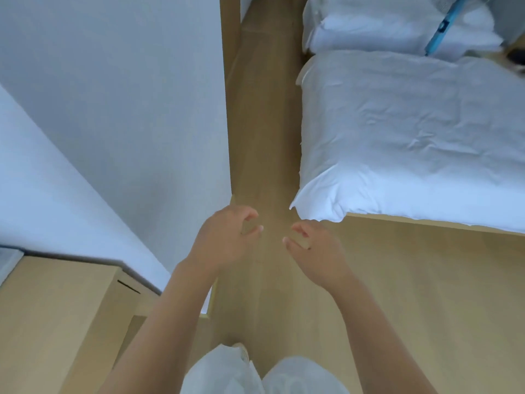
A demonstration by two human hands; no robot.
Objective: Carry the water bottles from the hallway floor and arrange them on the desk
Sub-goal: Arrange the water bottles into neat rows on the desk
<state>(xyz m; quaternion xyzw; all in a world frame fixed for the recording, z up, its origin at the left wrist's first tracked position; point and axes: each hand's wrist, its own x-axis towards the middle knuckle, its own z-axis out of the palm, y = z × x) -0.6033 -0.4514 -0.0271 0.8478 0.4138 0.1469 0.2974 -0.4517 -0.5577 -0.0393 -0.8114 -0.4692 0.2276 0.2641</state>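
Counter: pale wood with a flat top, at lower left, its far edge against the white wall. Short dark slot near its right corner. Right side borders the wood floor. Surface looks matte, partly cut off by the frame.

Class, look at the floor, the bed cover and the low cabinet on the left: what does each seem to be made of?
Floor: likely wood-look laminate or vinyl, matt, with faint plank lines and pale grain.
Bed cover: white woven fabric, probably cotton, shown by its soft creases.
Cabinet: light wood-effect board, smooth and matt; solid wood or veneer cannot be told.
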